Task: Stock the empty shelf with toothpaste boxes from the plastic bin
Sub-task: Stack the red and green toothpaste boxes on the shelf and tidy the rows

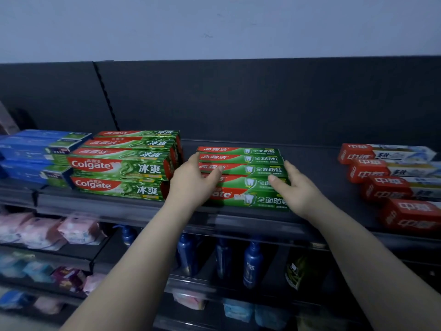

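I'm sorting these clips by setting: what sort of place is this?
Probably a shop or supermarket aisle: a dark display shelf holds rows of Colgate toothpaste boxes, with blue bottles and pink packets on the shelves below.

Green-and-red cardboard toothpaste boxes (241, 177) with white tooth emblems, red-and-white boxes (386, 173) right, blue boxes (35, 151) left, dark grey metal shelf (310, 168)

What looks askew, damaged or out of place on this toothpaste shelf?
Nothing stands out: the blue boxes, left green stack, middle green stack and red boxes lie in tidy rows. Left hand and right hand press the middle stack's sides.
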Action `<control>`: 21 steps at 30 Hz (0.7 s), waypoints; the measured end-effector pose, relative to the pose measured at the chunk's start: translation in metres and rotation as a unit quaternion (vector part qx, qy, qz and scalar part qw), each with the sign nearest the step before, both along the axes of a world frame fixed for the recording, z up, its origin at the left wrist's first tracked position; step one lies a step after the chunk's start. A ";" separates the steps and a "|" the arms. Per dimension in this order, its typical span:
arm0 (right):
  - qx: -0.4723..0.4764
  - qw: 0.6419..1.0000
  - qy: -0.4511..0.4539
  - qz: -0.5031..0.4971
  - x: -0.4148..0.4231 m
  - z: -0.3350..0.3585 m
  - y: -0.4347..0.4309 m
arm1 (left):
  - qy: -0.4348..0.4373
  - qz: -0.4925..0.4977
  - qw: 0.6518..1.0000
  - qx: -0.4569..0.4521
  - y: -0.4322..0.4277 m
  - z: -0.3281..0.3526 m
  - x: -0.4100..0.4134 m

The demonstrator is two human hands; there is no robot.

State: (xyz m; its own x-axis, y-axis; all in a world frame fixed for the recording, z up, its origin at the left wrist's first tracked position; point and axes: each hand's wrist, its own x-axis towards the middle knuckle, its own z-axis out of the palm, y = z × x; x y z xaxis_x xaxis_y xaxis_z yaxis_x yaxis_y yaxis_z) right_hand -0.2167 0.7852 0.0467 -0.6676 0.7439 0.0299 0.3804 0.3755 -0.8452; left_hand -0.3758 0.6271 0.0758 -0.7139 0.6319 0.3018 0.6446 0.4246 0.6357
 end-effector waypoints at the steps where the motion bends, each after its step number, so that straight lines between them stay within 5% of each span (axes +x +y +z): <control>1: -0.001 1.000 -0.008 -0.007 0.001 0.000 0.001 | -0.017 -0.013 1.000 0.001 0.002 -0.001 -0.002; 6: -0.018 0.999 0.027 -0.037 0.001 0.004 0.009 | -0.181 -0.020 0.981 0.064 0.009 -0.008 -0.013; 11: -0.104 0.990 0.087 -0.032 -0.016 0.016 0.016 | -0.411 -0.023 0.902 0.128 0.022 -0.003 -0.020; 21: -0.160 0.972 0.134 -0.103 0.019 0.016 0.053 | -0.439 -0.034 0.887 0.139 0.052 0.003 -0.014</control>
